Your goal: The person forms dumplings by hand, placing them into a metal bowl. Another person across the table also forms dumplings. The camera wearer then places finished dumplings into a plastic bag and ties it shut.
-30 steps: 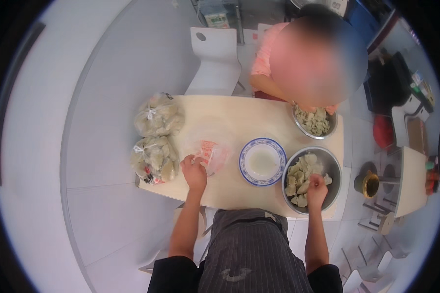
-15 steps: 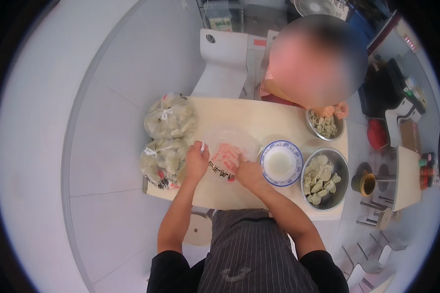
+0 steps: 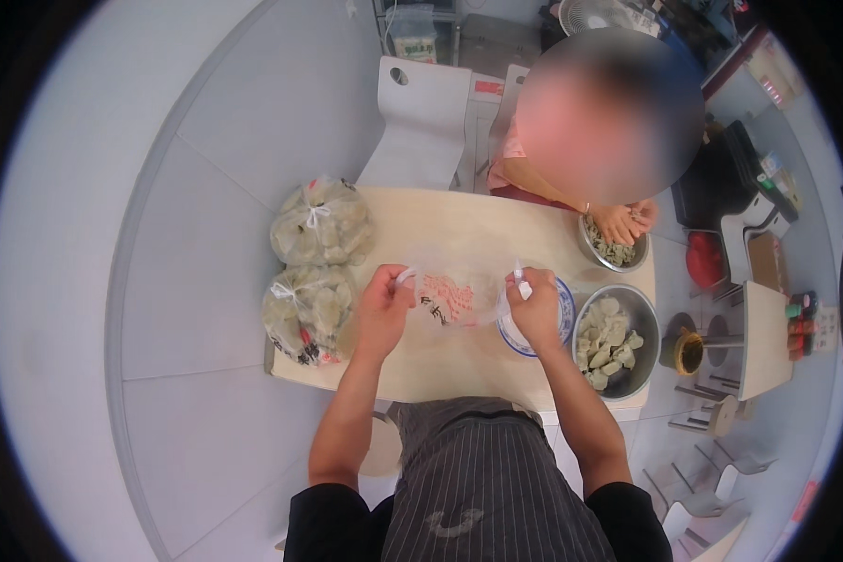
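Two knotted, bulging plastic bags (image 3: pixel 320 223) full of pale lumps crowd the left end of the counter (image 3: pixel 440 365), near the left hand (image 3: pixel 384 304). A round blue-and-white plate (image 3: pixel 567 307) is partly hidden by the right hand (image 3: pixel 534 304); just beside it stands a large metal bowl (image 3: pixel 643 314) of soft-looking, folded dumplings (image 3: pixel 607 330). Beyond, a co-worker's hands (image 3: pixel 618 225) are over a smaller metal bowl (image 3: pixel 641 253). One thin, see-through bag (image 3: pixel 450 298) spans the gap between the person's hands: left fingers pinch one white handle, right fingers grip the other, its right side overlapping the plate.
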Demonstrator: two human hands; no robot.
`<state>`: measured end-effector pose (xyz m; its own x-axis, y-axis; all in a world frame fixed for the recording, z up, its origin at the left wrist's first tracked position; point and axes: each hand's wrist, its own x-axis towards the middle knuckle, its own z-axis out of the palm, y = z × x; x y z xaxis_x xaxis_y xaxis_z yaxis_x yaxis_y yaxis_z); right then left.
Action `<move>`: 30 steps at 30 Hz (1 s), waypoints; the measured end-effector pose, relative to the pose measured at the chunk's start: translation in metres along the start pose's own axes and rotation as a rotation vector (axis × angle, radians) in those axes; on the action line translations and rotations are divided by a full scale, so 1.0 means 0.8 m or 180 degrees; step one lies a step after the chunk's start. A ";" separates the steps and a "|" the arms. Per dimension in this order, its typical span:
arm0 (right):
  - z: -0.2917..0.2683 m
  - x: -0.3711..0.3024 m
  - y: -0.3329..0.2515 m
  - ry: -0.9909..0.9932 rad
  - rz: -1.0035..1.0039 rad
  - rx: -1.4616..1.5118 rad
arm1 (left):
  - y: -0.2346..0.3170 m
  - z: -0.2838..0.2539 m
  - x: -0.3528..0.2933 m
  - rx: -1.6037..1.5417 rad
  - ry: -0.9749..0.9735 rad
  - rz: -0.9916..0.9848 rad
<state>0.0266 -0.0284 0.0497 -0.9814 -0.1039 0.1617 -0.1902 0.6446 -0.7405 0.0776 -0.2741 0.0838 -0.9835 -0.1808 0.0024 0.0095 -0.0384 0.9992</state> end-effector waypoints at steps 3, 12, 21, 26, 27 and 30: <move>-0.013 0.006 -0.015 -0.0616 0.0877 0.2276 | 0.011 0.040 0.001 0.0095 -0.0180 0.0054; -0.054 0.066 -0.075 -0.1614 0.0784 0.2982 | 0.068 0.100 0.035 0.2130 -0.0675 0.1816; -0.168 0.095 -0.147 -0.2454 -0.0131 0.2301 | 0.013 -0.026 0.096 0.0207 0.0051 -0.0513; -0.220 0.090 -0.157 -0.2573 -0.0575 0.2198 | -0.105 -0.007 0.078 -0.0588 -0.1244 -0.2358; -0.225 0.087 -0.151 -0.2561 -0.0566 0.2236 | -0.086 0.020 0.062 -0.0898 -0.1658 -0.2516; -0.231 0.078 -0.138 -0.2515 -0.0470 0.2269 | -0.086 0.062 0.042 -0.1311 -0.1592 -0.2557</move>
<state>-0.0088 0.0344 0.2620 -0.6385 -0.7696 0.0025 -0.0297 0.0214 -0.9993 0.0351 -0.2289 0.0172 -0.6888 0.4726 -0.5497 -0.7151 -0.3182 0.6224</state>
